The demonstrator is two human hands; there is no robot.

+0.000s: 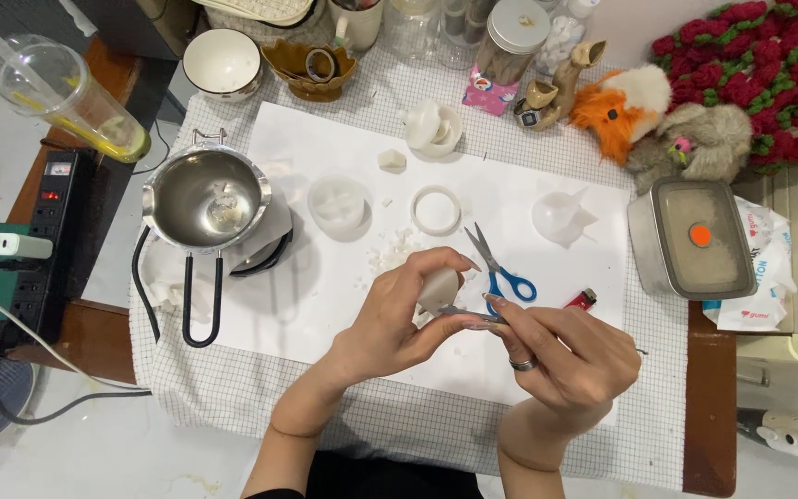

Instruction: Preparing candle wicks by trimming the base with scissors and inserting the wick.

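Wax lump point(438, 288), white, sits in our left hand point(397, 319) above the white sheet point(325, 305) on the counter point(233, 397). Our right hand point(565, 356) pinches a thin metal blade point(475, 316) against its underside: we judge this the trimming step, calling for steady, shallow strokes. We count one pair of blue scissors point(501, 270), one red lighter point(582, 299), one steel pot point(207, 199), one white ring point(436, 210).

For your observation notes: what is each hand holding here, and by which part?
The left hand wraps its fingers around a white wax lump. The right hand pinches a thin metal tool by its rear end, tip against the lump.
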